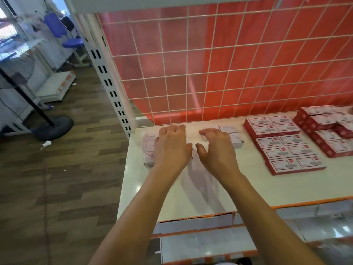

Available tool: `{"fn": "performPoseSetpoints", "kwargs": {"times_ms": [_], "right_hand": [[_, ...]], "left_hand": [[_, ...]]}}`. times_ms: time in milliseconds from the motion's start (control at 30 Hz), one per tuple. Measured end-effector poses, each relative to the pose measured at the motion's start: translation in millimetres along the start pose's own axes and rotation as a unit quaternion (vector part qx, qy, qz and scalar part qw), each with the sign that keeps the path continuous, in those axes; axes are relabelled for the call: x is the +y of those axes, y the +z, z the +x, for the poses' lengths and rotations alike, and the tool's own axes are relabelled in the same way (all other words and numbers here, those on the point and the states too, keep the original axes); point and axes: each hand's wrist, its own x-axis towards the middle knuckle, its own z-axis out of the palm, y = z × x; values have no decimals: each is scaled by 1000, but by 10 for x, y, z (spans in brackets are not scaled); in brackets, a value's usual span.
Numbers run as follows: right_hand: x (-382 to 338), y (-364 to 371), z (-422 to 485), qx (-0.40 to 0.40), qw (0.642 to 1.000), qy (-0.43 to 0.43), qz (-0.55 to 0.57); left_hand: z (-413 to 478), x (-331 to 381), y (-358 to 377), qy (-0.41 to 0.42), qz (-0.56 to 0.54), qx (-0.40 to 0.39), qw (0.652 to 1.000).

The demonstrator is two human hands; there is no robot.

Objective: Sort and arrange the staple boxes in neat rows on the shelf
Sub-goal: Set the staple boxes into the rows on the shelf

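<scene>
White staple boxes [149,148] lie in a column at the shelf's left end, and more white boxes [232,135] lie right of my hands. My left hand [172,148] rests flat on the left white boxes with relaxed fingers. My right hand [215,148] hovers or rests over white boxes in the middle, fingers loosely bent, and what lies under it is hidden. Red staple boxes [282,142] sit in neat double rows further right. A second, less tidy group of red boxes [324,129] fills the far right.
The cream shelf [191,192] has an orange front edge and a white wire grid [219,73] behind it with a red panel. A slotted upright post [112,88] bounds the shelf on the left. Lower shelves show below. A fan stand [53,127] stands on the wooden floor.
</scene>
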Motion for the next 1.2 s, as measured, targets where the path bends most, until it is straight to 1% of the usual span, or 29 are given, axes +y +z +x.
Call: {"fn": "performPoseSetpoints", "kwargs": {"times_ms": [300,733,933,1200], "right_hand": [[255,-369,71,53,998,25,-12],[876,-744,90,87,992,75,-52],[1218,-938,85,89,989,89,-74],[1550,-1194,-9,92,988,104,-61]], "left_hand": [[218,416,42,78,-1,12,997],[374,1168,149,163,-6,-23,986],[418,1535,293,190,-4,-36,981],[422,2012,517,212,-14,-57,976]]}}
